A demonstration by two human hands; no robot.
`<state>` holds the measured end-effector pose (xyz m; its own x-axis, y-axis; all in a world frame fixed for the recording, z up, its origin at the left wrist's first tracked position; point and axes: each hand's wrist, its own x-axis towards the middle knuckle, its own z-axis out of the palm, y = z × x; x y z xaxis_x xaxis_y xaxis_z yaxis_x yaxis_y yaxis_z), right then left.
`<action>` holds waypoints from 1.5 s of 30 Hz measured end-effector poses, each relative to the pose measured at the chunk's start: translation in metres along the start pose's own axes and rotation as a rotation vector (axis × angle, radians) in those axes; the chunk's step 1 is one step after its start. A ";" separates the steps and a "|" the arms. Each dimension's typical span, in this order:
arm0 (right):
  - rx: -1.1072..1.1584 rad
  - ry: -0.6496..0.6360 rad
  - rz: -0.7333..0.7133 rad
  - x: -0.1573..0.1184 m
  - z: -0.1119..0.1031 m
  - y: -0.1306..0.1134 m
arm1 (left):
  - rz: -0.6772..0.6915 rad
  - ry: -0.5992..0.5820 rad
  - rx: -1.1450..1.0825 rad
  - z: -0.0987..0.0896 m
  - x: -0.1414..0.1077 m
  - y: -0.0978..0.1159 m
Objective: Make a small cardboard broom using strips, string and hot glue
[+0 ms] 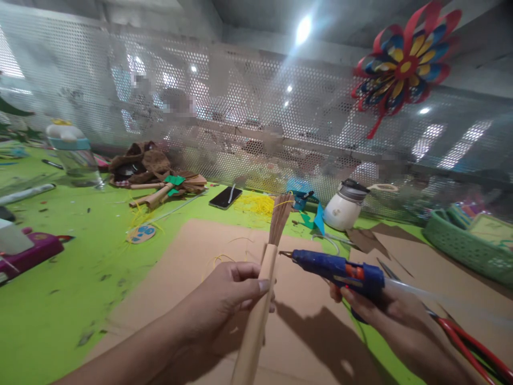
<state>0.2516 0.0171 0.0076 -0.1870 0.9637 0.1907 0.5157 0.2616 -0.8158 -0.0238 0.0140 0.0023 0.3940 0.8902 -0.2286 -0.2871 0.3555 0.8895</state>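
Note:
In the head view my left hand [236, 291] is closed around a tan rolled paper tube [256, 315]. Brown fringed paper strips [277, 222] fan out from the tube's upper end, with a thin yellow strand across their tips. My right hand [385, 310] grips a blue hot glue gun [328, 266]. The gun's metal nozzle points left, close beside the top of the tube; whether it touches is unclear. A clear glue stick extends from the gun's back. Beneath both hands lies a large sheet of brown paper [192, 251].
Red-handled scissors [460, 337] lie at the right, near a green basket [465, 240]. Farther back are a white jar [344, 206], a phone [225, 197], yellow shreds [254, 204], paper rolls with green tape [168, 190] and a clear bottle [78, 160]. A purple object [40, 251] sits left.

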 end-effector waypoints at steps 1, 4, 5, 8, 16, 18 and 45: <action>0.000 0.007 -0.003 -0.001 0.001 -0.002 | 0.005 0.000 0.004 -0.001 0.000 0.000; -0.011 0.053 0.010 -0.005 0.004 -0.009 | 0.016 0.003 0.006 -0.002 0.002 0.000; -0.020 0.075 0.020 -0.006 0.005 -0.010 | 0.018 0.004 0.010 -0.002 0.002 0.001; -0.054 0.092 0.034 -0.008 0.008 -0.012 | 0.007 -0.005 0.036 -0.003 0.002 0.001; 0.056 0.090 0.050 -0.007 0.011 -0.021 | 0.021 -0.019 0.065 -0.003 0.001 -0.001; 0.038 0.085 0.051 -0.007 0.011 -0.022 | 0.023 -0.009 0.067 -0.002 0.001 -0.001; 0.065 0.067 0.064 -0.004 0.009 -0.014 | -0.011 -0.047 0.050 -0.004 0.001 -0.002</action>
<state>0.2372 0.0088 0.0131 -0.0983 0.9803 0.1714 0.4691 0.1975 -0.8608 -0.0262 0.0147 -0.0014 0.4382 0.8715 -0.2202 -0.2393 0.3492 0.9060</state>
